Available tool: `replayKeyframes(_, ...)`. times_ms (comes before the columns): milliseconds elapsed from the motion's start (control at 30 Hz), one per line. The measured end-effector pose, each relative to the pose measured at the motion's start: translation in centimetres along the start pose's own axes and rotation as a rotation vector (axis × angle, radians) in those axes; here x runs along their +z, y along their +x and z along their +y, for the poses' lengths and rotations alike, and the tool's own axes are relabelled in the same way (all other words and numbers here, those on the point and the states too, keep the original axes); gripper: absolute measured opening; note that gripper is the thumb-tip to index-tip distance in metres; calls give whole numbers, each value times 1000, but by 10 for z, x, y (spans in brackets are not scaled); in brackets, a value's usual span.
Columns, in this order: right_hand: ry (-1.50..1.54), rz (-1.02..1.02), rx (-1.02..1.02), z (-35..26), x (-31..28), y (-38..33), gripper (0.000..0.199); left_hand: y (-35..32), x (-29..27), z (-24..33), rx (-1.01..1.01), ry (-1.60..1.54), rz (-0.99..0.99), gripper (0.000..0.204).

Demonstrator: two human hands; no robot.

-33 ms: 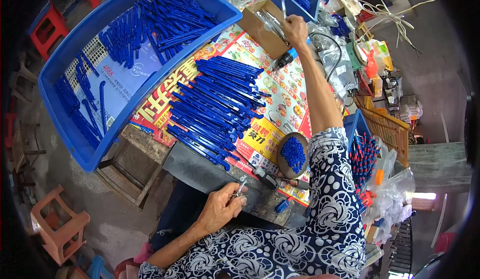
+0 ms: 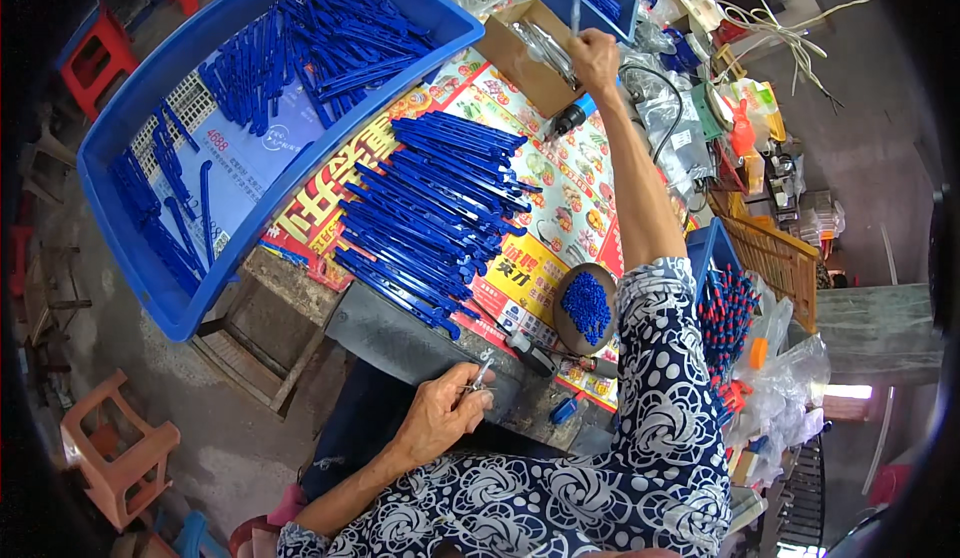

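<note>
Left hand (image 2: 445, 413): fingertips pinched on a small metal piece (image 2: 483, 373), near the bench's front edge. Right hand (image 2: 595, 57): fingers closed round a thin rod (image 2: 575, 15), beside the carton (image 2: 509, 77). Blue strips (image 2: 435, 213) lie in rows between hands.

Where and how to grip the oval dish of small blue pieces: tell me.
Probably best by its lower-left rim: the dish shows bare edge there, with the blue pieces heaped inside. Come from the lower left, where the left hand is, passing above the black-handled tool, since the patterned right sleeve crowds the other side. It looks shallow and open, so keep it level.
</note>
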State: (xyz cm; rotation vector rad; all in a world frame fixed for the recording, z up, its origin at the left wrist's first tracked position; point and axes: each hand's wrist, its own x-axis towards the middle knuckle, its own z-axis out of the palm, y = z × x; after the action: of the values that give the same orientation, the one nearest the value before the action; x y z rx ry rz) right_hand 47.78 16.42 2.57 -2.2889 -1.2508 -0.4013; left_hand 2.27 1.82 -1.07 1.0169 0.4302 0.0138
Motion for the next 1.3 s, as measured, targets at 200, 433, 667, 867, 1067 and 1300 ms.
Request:
replayKeyframes(200,1287,-103,348,-49,-57,-49,11,-4,-2,3,30,-168,15,20)
replayKeyframes(433,1290,-267,412,-111,-132,-167,12,-4,2,0,126,-185,39,22)
replayKeyframes(667,1312,-377,504,-172,-175,-300,17,-1,10,4,345,-361,108,20)
replayKeyframes(867,1321,-446,501,-176,-189,-371,22,8,22,26,450,-344,43,28)
replayKeyframes(1067,1309,-489,547,-162,-183,-405,21,24,35,15,405,-290,-21,22)
replayKeyframes(1300,1396,-416,668,-153,-182,-425,27,43,40,6,436,-191,24,13)
